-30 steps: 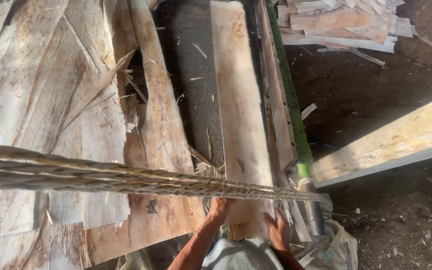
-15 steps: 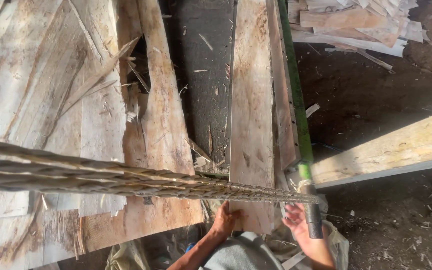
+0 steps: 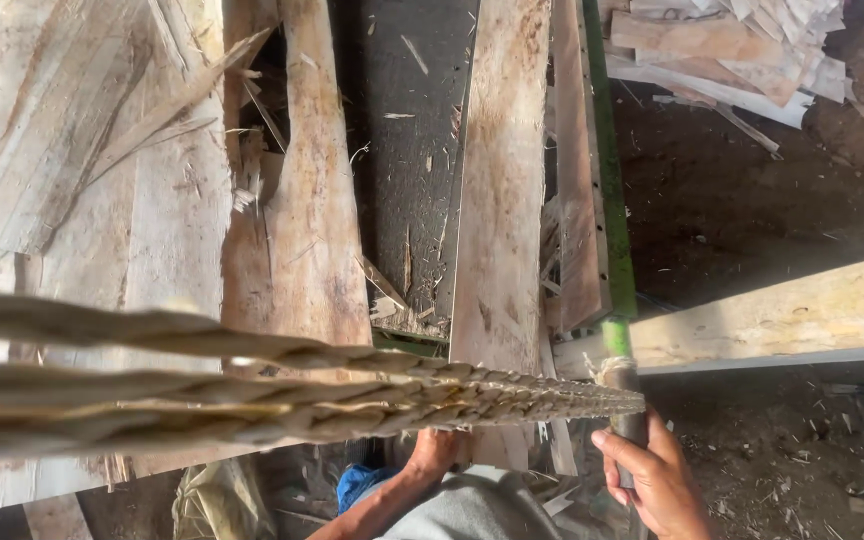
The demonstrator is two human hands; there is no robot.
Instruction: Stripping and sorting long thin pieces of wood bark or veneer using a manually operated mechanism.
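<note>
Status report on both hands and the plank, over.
Left hand on near end of the long plank. Right hand gripping the grey post. Braided rope bundle crosses above, hiding part of the view.

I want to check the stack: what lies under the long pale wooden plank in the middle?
Under the long pale wooden plank a dark grey belt-like surface with splinters shows at its left. The left hand touches its near end. What lies directly beneath is covered.

Daylit planks, dark shadowed ground, blurred foreground
</note>
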